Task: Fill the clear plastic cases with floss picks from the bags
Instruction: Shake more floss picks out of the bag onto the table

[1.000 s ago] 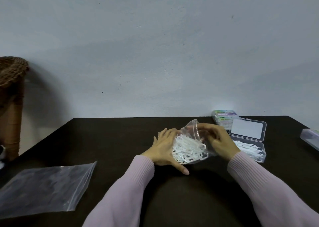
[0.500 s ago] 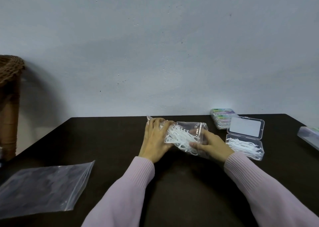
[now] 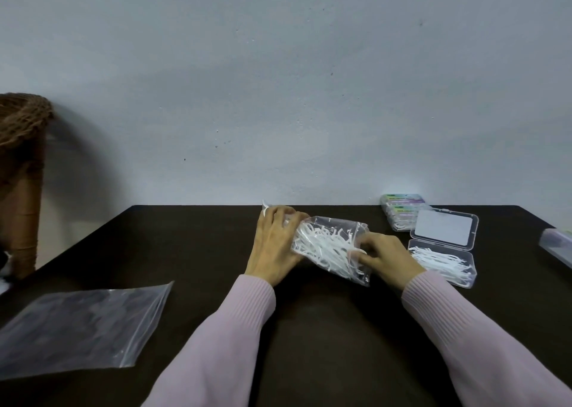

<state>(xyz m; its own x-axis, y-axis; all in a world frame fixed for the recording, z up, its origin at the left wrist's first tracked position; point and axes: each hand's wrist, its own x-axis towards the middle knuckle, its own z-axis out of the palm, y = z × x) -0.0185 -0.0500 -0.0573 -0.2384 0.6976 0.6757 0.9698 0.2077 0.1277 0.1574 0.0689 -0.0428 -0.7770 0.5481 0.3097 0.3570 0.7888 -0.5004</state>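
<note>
- two hands are applied to one clear bag [image 3: 332, 245] of white floss picks [image 3: 325, 247], which is held low over the dark table [image 3: 309, 329], at its middle.
- the bag's far-left end is gripped by the left hand [image 3: 274, 245], with the fingers curled over the bunched plastic.
- the bag's near-right end is pinched by the right hand [image 3: 387, 256]; the plastic is seen folded under its fingertips.
- the bag is thus spanned between the two grips, tilted down toward the right, with the picks heaped loosely inside it.
- an open clear case [image 3: 442, 259] is placed just right of the right hand; a layer of floss picks is contained in its tray, and its lid [image 3: 444, 228] is laid back flat behind it.
- a stack of closed cases [image 3: 400, 210] with coloured labels is set behind the open case, at the wall.
- another case [image 3: 557, 244] is cut off by the right edge; its contents cannot be determined.
- an empty flat zip bag [image 3: 77, 326] is laid at the near left of the table.
</note>
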